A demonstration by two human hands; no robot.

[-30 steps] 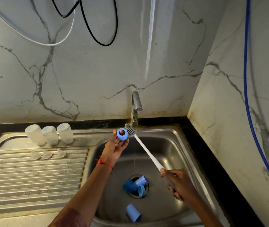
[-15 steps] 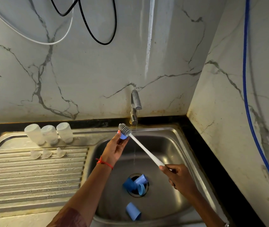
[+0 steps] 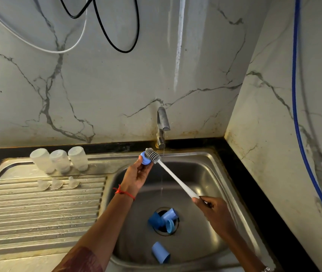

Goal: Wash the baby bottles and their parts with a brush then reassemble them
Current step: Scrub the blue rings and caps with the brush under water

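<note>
Left hand (image 3: 136, 178) raised over sink (image 3: 211, 169), grip pinching blue ring (image 3: 144, 161). Right hand (image 3: 216, 213), grip grasping white brush (image 3: 176, 179) by its handle end; bristle head against ring, beside tap (image 3: 163, 120) trickle. Blue caps (image 3: 163, 219) at drain. Clear bottles (image 3: 60, 160) stand on draining surface.

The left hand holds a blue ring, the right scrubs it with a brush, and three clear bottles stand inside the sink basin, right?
Not quite. The head view shows the three clear bottles on the drainboard left of the basin, not inside it. The left hand does hold the blue ring, the right hand the brush against it.
</note>
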